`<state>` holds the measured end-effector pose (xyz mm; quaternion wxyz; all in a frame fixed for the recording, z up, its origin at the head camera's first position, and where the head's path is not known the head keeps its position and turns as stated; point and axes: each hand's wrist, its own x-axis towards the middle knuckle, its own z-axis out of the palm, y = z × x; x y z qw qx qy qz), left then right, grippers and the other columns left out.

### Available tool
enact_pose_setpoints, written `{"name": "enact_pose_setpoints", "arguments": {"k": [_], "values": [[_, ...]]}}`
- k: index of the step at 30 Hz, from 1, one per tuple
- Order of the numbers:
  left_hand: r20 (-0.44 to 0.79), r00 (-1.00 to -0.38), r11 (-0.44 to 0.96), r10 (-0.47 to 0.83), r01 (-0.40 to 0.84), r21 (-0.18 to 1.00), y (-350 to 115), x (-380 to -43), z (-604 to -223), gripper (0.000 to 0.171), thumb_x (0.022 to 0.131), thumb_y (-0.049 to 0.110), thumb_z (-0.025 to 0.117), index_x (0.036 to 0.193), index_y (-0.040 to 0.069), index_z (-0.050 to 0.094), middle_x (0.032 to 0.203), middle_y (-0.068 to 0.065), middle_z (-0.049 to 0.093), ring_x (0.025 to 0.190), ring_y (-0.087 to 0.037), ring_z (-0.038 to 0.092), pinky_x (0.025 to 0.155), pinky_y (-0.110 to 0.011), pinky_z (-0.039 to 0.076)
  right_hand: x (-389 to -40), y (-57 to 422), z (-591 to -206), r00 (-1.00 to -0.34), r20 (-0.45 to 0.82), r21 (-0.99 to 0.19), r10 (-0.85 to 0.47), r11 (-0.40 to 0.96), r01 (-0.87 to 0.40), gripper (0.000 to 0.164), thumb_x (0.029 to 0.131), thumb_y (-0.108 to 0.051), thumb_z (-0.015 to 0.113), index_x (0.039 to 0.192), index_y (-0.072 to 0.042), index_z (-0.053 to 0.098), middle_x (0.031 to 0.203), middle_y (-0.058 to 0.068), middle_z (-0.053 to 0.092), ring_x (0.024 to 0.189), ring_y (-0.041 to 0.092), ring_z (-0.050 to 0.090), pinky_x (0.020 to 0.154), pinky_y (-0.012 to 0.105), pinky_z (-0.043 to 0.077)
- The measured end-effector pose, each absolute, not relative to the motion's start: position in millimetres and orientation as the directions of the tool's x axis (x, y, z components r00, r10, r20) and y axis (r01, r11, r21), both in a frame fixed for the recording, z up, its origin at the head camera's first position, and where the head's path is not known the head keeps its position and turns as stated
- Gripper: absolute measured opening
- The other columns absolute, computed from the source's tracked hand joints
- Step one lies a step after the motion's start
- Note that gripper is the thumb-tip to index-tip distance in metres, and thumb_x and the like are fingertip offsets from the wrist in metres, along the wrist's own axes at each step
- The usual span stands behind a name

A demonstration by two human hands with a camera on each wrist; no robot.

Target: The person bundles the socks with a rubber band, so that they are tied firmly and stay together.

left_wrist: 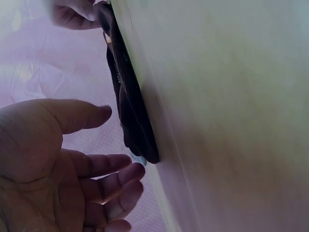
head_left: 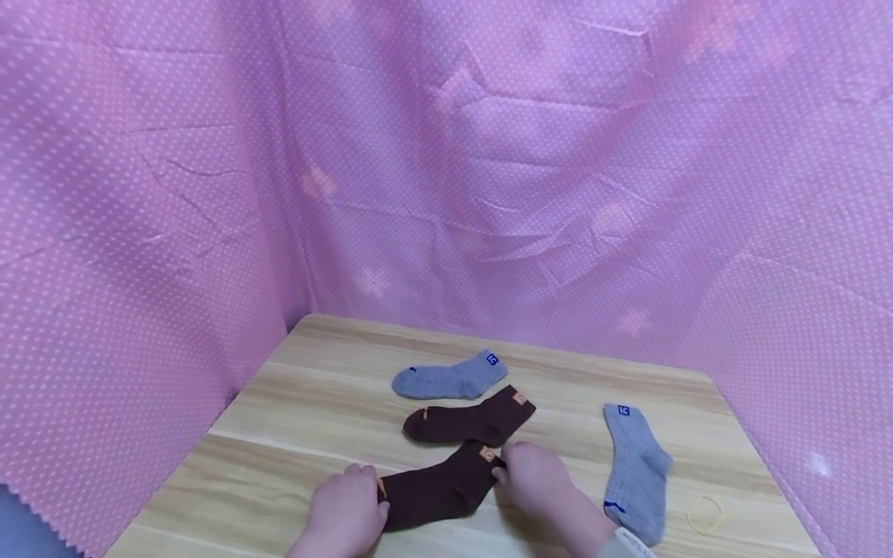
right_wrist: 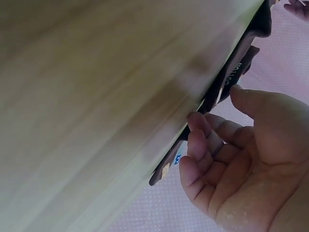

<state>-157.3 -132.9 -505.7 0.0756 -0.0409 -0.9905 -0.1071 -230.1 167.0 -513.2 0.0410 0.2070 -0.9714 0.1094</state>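
Observation:
A dark brown sock [head_left: 432, 492] lies near the front of the table, its cuff with an orange label to the right. My right hand [head_left: 536, 479] pinches the cuff's edge between thumb and fingers; the right wrist view has that edge between them. At the toe end is my left hand [head_left: 345, 508], nearest the orange toe mark. In the left wrist view the left hand [left_wrist: 72, 164] has thumb and fingers spread apart beside the sock [left_wrist: 133, 111]. Just behind, a second brown sock [head_left: 467, 422] lies flat, almost against the first one's cuff.
A grey sock [head_left: 446, 380] with a blue label lies at the back. Another grey sock [head_left: 636, 473] lies lengthwise on the right, beside a thin yellow loop [head_left: 706, 518]. Pink dotted cloth [head_left: 488, 194] hangs around the wooden table [head_left: 300, 403].

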Motion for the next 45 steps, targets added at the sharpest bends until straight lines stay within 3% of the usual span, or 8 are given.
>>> {"name": "enact_pose_setpoints", "arguments": {"k": [10, 19, 35, 41, 45], "values": [[0.153, -0.986, 0.968, 0.064, 0.098, 0.23, -128, -152, -505, 0.022, 0.076, 0.013, 0.077, 0.092, 0.002, 0.066, 0.085, -0.012, 0.057, 0.068, -0.032, 0.059, 0.06, -0.049, 0.051, -233, 166, -522, -0.914, 0.14, -0.202, -0.382, 0.892, -0.404, 0.029, 0.092, -0.033, 0.078, 0.075, -0.021, 0.059, 0.075, -0.004, 0.058, 0.066, 0.016, 0.058, 0.059, 0.041, 0.05], [0.072, -0.994, 0.962, 0.079, 0.095, 0.255, -135, -161, -502, 0.035, 0.081, 0.021, 0.089, 0.099, 0.002, 0.065, 0.086, -0.011, 0.063, 0.077, -0.033, 0.066, 0.066, -0.052, 0.055, -240, 163, -522, -0.917, 0.133, -0.15, -0.376, 0.907, -0.393, 0.028, 0.091, -0.029, 0.08, 0.078, -0.016, 0.058, 0.074, 0.0, 0.059, 0.069, 0.022, 0.062, 0.059, 0.044, 0.052], [0.067, -0.995, 0.974, 0.07, 0.083, 0.209, -133, -165, -508, 0.029, 0.079, 0.019, 0.09, 0.087, 0.005, 0.067, 0.083, -0.009, 0.062, 0.079, -0.033, 0.066, 0.067, -0.053, 0.056, -238, 160, -523, -0.916, 0.138, -0.13, -0.377, 0.91, -0.394, 0.025, 0.09, -0.025, 0.08, 0.083, -0.013, 0.059, 0.075, 0.001, 0.06, 0.07, 0.025, 0.064, 0.061, 0.045, 0.053], [0.063, -0.995, 0.97, 0.071, 0.084, 0.228, -134, -165, -506, 0.03, 0.079, 0.016, 0.089, 0.091, 0.005, 0.064, 0.083, -0.01, 0.061, 0.079, -0.033, 0.066, 0.065, -0.052, 0.055, -239, 163, -526, -0.911, 0.132, -0.178, -0.39, 0.895, -0.409, 0.024, 0.092, -0.021, 0.078, 0.082, -0.015, 0.057, 0.073, -0.002, 0.055, 0.066, 0.02, 0.059, 0.058, 0.042, 0.05], [0.029, -0.996, 0.955, 0.083, 0.088, 0.284, -139, -167, -501, 0.028, 0.083, 0.01, 0.084, 0.101, 0.004, 0.063, 0.087, -0.01, 0.066, 0.083, -0.033, 0.069, 0.069, -0.053, 0.057, -238, 164, -525, -0.914, 0.14, -0.25, -0.382, 0.879, -0.406, 0.027, 0.092, -0.019, 0.077, 0.079, -0.018, 0.053, 0.071, -0.006, 0.05, 0.062, 0.013, 0.051, 0.055, 0.037, 0.044]]}}
